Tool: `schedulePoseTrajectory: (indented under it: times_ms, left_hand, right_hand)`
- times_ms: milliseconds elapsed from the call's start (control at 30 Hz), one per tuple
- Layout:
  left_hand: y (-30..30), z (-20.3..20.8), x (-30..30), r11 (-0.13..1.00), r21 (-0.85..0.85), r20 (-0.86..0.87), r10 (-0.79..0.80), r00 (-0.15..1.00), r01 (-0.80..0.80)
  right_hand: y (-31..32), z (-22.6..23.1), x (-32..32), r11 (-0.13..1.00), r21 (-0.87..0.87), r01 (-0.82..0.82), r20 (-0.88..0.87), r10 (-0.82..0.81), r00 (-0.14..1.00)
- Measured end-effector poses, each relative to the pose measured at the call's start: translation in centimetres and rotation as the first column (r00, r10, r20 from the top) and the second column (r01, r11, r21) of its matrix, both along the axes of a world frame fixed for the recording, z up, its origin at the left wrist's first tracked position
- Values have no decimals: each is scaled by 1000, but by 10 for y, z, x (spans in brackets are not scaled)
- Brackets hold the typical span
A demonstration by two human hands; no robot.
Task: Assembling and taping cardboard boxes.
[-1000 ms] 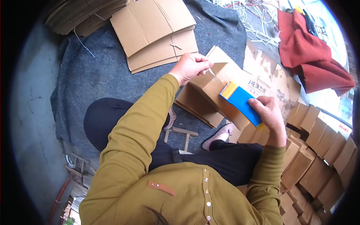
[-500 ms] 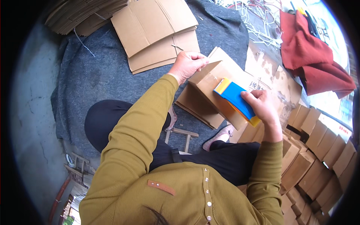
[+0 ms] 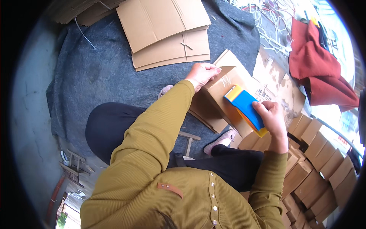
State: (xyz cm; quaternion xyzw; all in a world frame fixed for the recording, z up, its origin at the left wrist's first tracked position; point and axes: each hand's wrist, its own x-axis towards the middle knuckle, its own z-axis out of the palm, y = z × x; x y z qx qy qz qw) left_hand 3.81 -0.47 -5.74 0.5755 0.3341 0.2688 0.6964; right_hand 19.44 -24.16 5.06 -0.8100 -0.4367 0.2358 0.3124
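1. A cardboard box (image 3: 225, 97) is held over the lap, above the grey mat (image 3: 95, 80); its top flap is pinched by the left hand (image 3: 202, 73)
2. A blue and yellow tape dispenser (image 3: 246, 108) is gripped by the right hand (image 3: 271, 114) against the box's side
3. Flat cardboard sheets (image 3: 167, 30) are laid at the mat's far edge

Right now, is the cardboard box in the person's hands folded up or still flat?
Folded up: the cardboard box shows angled sides. The left hand presses its flap; the right hand holds a blue-and-yellow pad on it.

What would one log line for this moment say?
left hand: gripping flap of cardboard box | right hand: holding blue and yellow pack against box | stacked boxes at right
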Motion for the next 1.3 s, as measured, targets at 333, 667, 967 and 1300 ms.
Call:
schedulePoseTrajectory:
  times_ms: [333, 667, 967, 1300]
  left_hand:
    - [-35, -12, 37, 893, 451, -390, 209, 897, -12]
    - [-23, -25, 26, 564, 692, -8, 632, 775, -452]
    - [-39, 20, 7, 570, 800, -498, 455, 738, 188]
    - [29, -20, -14, 853, 510, -528, 211, 822, 109]
  right_hand:
    - [-26, -15, 8, 996, -14, 92, -14, -92, 996]
    - [-2, -25, 21, 993, -98, 63, 87, -54, 995]
    - [65, -1, 8, 976, -194, -103, 60, 116, 991]
    - [71, 6, 1, 939, -247, -239, 14, 250, 968]
